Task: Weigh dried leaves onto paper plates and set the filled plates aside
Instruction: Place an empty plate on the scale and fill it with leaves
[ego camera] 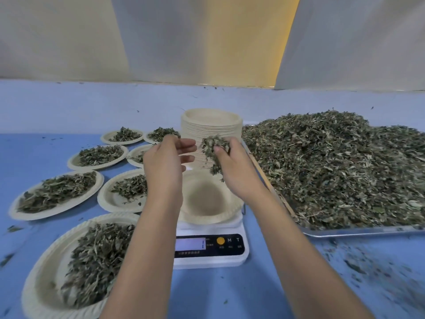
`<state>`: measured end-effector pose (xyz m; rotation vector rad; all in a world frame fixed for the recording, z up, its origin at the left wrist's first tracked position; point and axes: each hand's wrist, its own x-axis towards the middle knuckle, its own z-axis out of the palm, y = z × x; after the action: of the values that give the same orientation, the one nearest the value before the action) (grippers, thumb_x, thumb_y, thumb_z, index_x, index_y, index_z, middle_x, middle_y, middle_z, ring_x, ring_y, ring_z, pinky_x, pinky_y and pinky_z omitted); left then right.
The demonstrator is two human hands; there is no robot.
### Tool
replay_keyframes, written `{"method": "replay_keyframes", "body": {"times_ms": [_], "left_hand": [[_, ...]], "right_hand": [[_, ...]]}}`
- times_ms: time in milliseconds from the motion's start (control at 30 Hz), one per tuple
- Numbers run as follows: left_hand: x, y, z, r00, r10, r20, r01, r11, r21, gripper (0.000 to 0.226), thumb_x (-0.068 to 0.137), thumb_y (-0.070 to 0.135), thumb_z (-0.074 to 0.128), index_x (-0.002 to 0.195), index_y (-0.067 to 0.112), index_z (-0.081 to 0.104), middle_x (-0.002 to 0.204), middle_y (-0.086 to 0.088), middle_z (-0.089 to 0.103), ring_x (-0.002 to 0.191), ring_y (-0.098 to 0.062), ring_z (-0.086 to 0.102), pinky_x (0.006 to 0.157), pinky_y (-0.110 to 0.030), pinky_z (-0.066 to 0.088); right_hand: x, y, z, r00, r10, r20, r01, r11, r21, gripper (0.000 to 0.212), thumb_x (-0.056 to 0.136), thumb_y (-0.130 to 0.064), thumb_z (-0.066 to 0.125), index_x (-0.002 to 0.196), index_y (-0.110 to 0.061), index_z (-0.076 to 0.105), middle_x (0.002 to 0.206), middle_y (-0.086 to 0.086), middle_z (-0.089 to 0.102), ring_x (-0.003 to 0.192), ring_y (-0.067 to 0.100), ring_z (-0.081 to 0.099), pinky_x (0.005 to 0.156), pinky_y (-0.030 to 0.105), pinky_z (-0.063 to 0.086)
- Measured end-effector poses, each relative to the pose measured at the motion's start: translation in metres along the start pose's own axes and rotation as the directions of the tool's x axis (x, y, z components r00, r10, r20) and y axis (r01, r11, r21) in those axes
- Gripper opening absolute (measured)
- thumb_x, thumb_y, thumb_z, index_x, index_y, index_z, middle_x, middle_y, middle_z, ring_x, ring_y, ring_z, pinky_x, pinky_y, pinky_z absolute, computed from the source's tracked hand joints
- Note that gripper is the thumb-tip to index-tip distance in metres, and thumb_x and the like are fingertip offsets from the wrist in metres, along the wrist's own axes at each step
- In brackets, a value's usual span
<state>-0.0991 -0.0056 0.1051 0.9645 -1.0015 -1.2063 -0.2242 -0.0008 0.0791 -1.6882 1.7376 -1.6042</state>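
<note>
The right hand [232, 162] clamps a clump of dried leaves [212, 150] above the empty plate [207, 201] on the scale [210, 247]. The left hand [164, 162] hovers beside it, fingers straight and together.

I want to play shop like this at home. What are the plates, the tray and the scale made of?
The stacked plates look like pressed paper pulp: matte beige, with crimped rims. The tray seems metal, maybe aluminium or steel: its rim is silvery and shiny. The scale looks like smooth white plastic with a glossy black panel.
</note>
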Motion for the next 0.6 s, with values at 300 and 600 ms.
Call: {"method": "replay_keyframes", "body": {"times_ms": [300,600], "left_hand": [[0.0,0.001,0.001,0.999,-0.041,0.012,0.042,0.998,-0.051,0.032,0.092,0.017,0.043,0.073,0.01,0.068,0.062,0.004,0.069,0.042,-0.004,0.051,0.05,-0.02,0.036],[-0.002,0.0,0.002,0.999,-0.048,0.019,0.049,0.998,-0.031,0.032,0.091,0.017,0.042,0.073,0.01,0.068,0.063,0.004,0.07,0.042,-0.005,0.051,0.049,-0.02,0.036]], "right_hand": [[-0.012,0.013,0.013,0.987,-0.032,0.157,0.069,0.97,-0.233,0.024,0.099,-0.031,0.047,0.117,-0.015,0.046,0.093,-0.003,0.055,0.087,0.017,0.051,0.067,0.033,0.036],[-0.015,0.009,0.009,0.988,-0.031,0.154,0.056,0.985,-0.162,0.017,0.097,-0.026,0.053,0.102,-0.014,0.065,0.083,-0.009,0.062,0.079,0.008,0.053,0.061,0.012,0.036]]}}
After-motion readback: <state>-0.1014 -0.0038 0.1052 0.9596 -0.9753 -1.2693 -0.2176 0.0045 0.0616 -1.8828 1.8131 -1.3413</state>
